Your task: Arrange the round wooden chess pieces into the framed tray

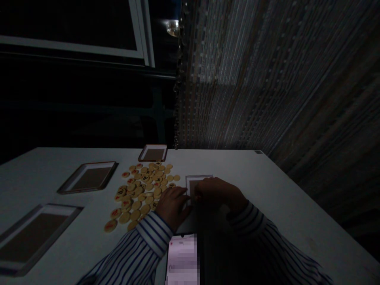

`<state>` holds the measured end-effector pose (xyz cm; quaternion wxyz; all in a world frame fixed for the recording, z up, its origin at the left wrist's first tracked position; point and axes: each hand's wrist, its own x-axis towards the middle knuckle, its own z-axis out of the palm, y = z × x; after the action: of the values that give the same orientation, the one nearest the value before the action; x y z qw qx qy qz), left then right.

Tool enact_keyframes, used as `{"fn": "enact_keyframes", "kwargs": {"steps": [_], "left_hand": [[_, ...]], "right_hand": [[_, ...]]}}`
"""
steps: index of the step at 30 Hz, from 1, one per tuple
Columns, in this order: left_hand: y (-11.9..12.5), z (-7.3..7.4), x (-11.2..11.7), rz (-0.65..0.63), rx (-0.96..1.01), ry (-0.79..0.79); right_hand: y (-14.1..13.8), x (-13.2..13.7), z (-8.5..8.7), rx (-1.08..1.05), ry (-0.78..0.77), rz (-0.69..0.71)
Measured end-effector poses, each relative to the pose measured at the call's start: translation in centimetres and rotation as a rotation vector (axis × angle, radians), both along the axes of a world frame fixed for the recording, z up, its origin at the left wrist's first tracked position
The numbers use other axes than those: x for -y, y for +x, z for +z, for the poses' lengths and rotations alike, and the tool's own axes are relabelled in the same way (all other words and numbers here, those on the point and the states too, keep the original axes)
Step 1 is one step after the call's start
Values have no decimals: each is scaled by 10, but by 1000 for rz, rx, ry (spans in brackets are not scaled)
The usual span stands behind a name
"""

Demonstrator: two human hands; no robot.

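Observation:
Many round wooden Chinese chess pieces [135,215], some with red or black characters, lie in a loose heap left of my hands. My left hand [173,206] is low at the heap's right edge, fingers apart, fingertips close to a shallow tray [199,176]. Over that tray my right hand [218,192] is curled closed. Whatever its fingers hold, if anything, is hidden in the dark. Both hands cover much of the tray, and only its far and left rims show.
Three more shallow trays stand on the white table: one at the back [153,161], one at left [109,183], one at near left [44,245]. A lit phone [181,261] is at the near edge. A bead-string curtain [225,87] hangs behind.

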<state>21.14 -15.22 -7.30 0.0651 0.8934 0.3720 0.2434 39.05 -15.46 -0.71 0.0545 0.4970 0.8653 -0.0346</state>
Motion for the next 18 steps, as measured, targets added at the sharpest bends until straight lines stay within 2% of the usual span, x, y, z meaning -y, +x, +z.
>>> {"fn": "enact_keyframes", "kwargs": {"steps": [6, 18], "left_hand": [[0, -1, 0, 7, 8, 15], [0, -1, 0, 15, -18, 18]], "right_hand": [[3, -2, -3, 9, -18, 12], [3, -3, 3, -23, -63, -25]]}}
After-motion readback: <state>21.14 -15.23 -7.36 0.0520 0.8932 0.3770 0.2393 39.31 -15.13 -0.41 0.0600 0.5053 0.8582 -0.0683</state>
